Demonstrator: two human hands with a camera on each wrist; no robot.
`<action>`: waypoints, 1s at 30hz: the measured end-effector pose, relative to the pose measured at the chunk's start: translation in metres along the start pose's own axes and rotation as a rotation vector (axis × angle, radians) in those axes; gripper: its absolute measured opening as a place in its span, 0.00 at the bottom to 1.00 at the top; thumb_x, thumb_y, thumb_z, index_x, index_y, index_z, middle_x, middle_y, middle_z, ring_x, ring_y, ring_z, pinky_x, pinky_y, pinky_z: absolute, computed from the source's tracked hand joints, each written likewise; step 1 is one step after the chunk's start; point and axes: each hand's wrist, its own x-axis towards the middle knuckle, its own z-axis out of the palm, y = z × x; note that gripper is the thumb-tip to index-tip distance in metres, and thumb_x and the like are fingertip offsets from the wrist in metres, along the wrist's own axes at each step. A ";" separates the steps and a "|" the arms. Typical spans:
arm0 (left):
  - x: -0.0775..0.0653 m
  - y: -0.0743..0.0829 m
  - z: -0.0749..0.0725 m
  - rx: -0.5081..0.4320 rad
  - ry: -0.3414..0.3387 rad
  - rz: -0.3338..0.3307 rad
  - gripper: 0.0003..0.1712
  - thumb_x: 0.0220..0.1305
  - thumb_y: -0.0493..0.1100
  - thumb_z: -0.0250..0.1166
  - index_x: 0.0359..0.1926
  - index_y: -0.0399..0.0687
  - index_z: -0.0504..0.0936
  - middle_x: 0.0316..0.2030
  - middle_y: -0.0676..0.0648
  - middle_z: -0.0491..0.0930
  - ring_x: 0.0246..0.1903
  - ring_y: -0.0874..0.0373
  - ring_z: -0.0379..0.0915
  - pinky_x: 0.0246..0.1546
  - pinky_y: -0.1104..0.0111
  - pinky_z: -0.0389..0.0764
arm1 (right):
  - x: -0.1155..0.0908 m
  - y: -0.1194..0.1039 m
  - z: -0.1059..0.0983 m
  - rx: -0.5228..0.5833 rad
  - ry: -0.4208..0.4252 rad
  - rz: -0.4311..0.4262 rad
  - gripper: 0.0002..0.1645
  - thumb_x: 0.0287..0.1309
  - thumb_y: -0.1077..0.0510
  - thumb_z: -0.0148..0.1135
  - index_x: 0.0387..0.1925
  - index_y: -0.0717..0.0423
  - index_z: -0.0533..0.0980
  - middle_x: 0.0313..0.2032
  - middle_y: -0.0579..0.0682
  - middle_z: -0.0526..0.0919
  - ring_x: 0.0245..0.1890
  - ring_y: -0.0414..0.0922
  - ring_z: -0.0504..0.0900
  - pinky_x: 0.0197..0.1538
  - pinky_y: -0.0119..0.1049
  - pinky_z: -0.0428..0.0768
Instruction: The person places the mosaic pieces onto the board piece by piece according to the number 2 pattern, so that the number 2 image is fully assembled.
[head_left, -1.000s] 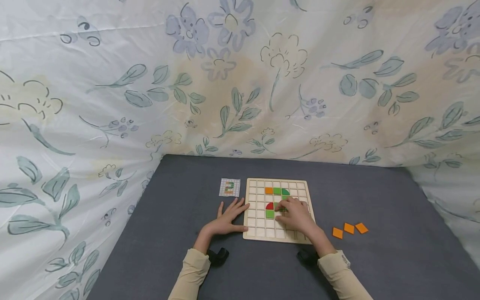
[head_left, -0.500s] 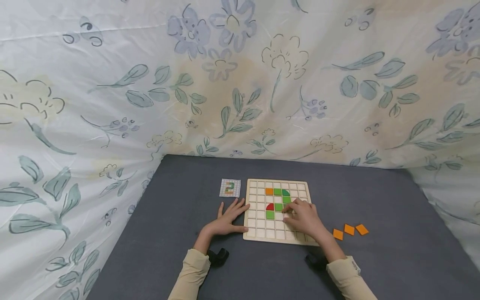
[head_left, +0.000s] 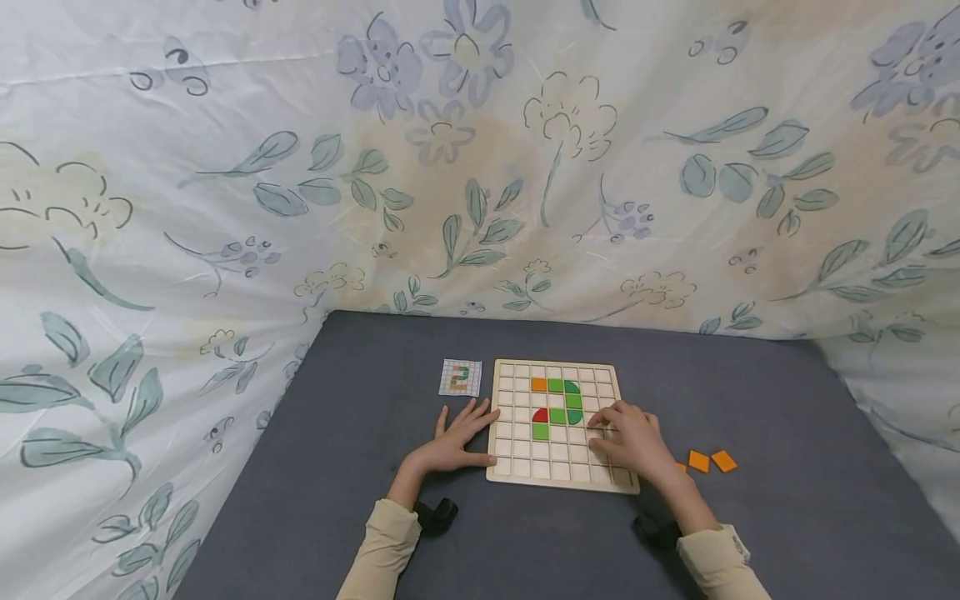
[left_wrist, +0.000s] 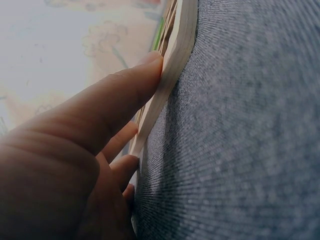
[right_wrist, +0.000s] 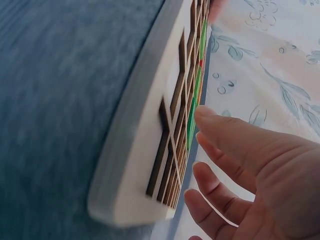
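Observation:
A wooden grid board [head_left: 517, 468] lies on the table, its recessed squares partly filled with tiles. An orange tile [head_left: 538, 385], several green tiles [head_left: 557, 416] and a red quarter-round tile [head_left: 540, 415] sit in its middle. My left hand [head_left: 450, 446] rests at the board's left edge with fingers spread; in the left wrist view its thumb [left_wrist: 125, 90] touches the side. Over the board's right part is my right hand [head_left: 633, 437], fingers loosely bent and nothing between them. The right wrist view shows that hand [right_wrist: 250, 165] beside the dark green quarter-round tile [right_wrist: 191, 122].
To the board's left lies a small pattern card [head_left: 460, 378] with a coloured grid figure. Several orange tiles [head_left: 699, 461] are on the dark tablecloth [head_left: 375, 358] at right, one mostly covered by my right forearm. A floral curtain [head_left: 480, 208] hangs behind.
My right hand has drawn back to the right across the board, uncovering the green tiles, a dark green quarter-round among them. The left hand stays in place.

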 end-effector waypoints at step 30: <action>0.000 -0.001 0.001 0.002 0.002 0.000 0.45 0.60 0.58 0.61 0.73 0.58 0.49 0.73 0.49 0.39 0.72 0.51 0.26 0.63 0.43 0.19 | -0.034 0.047 -0.029 -0.062 0.008 0.009 0.16 0.45 0.54 0.72 0.40 0.47 0.81 0.37 0.51 0.75 0.39 0.51 0.72 0.46 0.58 0.57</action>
